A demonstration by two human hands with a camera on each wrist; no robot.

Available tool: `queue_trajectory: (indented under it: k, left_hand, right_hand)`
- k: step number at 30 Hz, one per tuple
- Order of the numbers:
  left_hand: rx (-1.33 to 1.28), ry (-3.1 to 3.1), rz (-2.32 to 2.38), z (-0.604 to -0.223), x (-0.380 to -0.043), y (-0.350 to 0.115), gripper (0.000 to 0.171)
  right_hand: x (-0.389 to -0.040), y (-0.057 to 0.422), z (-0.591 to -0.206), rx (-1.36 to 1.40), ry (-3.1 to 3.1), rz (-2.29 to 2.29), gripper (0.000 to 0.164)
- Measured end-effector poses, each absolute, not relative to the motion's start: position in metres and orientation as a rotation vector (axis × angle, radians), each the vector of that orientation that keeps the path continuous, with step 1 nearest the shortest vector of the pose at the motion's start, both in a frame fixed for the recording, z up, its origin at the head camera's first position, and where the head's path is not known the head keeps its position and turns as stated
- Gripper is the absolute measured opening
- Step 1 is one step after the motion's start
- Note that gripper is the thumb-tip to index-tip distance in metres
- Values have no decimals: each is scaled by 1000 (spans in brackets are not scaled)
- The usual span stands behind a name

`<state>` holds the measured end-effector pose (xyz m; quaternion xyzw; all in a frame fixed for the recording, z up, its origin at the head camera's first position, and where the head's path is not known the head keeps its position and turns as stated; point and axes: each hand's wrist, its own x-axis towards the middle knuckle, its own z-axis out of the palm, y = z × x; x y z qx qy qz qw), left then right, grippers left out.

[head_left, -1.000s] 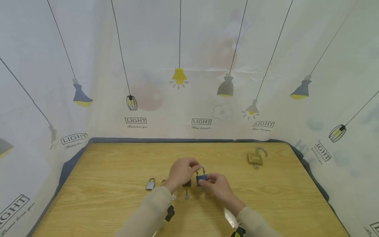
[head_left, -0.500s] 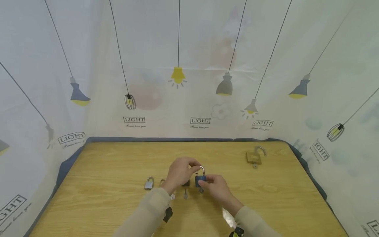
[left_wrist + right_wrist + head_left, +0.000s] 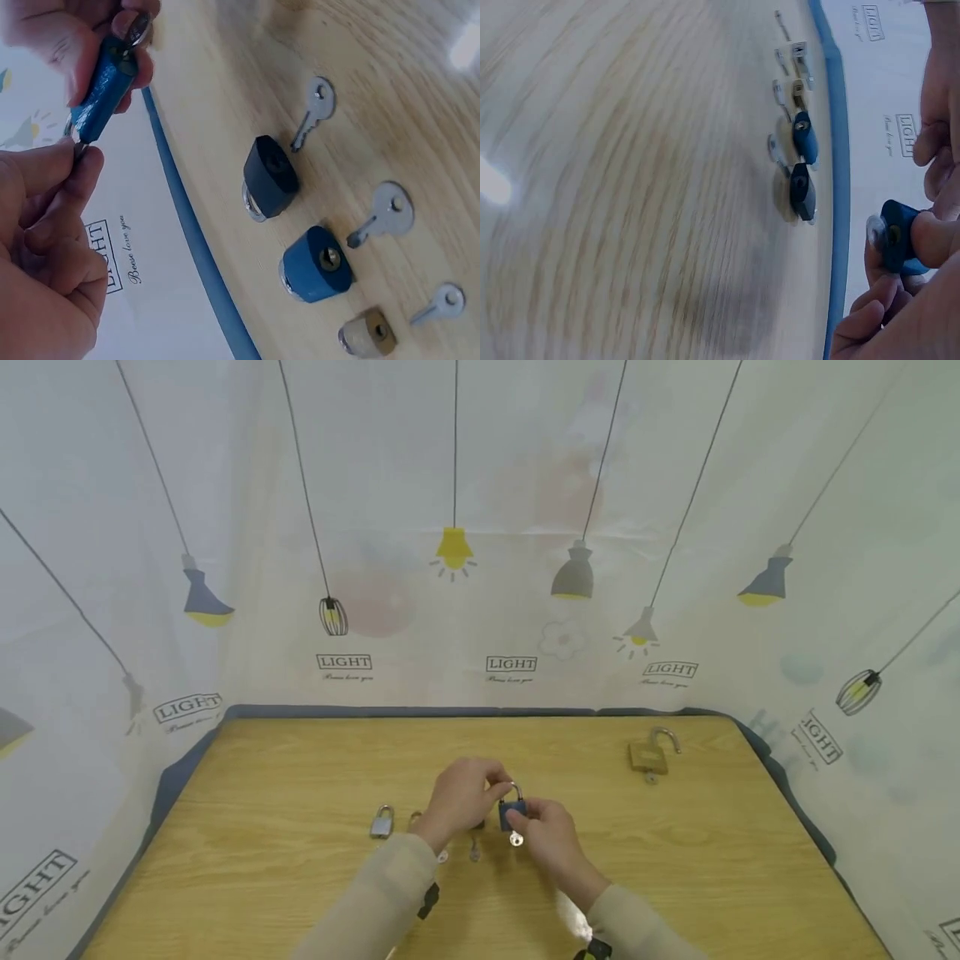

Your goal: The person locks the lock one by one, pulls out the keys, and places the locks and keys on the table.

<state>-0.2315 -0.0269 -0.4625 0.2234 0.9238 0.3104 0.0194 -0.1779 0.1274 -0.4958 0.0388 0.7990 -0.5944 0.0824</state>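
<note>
Both hands work on a blue padlock (image 3: 512, 816) held up over the wooden table. My left hand (image 3: 461, 793) pinches its shiny shackle between thumb and finger. The body of the lock is gripped by my right hand (image 3: 557, 839), with the thumb across its front. A silver key (image 3: 139, 30) sticks out of the underside, its round head standing clear of the fingers in the right wrist view. On the table below lie a black padlock (image 3: 270, 176), another blue padlock (image 3: 319, 262) and a small brass padlock (image 3: 367, 334), each with a key beside it. My left arm partly hides this row in the head view.
A silver padlock (image 3: 382, 823) lies at the left end of the row. Farther back on the right rests a large brass padlock (image 3: 647, 757) with its shackle swung out and a key in it. A white printed sheet (image 3: 420, 685) rises behind the table's blue back edge.
The key under the blue padlock now shows its round head bright and face-on. A little less of the shackle stands above the body. Both hands stay in nearly the same place.
</note>
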Motion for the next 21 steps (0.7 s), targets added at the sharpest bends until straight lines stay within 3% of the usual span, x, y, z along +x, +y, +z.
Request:
queue_trajectory:
  k: [7,21]
  left_hand:
    - [733,2909,909,-450,-236,-29,9]
    - [656,2857,1028,-464,-233,-36,13]
  right_hand:
    - [-185,124,-488,96,2404,-1787,21]
    - [-185,128,-495,3,2333,-1758,26]
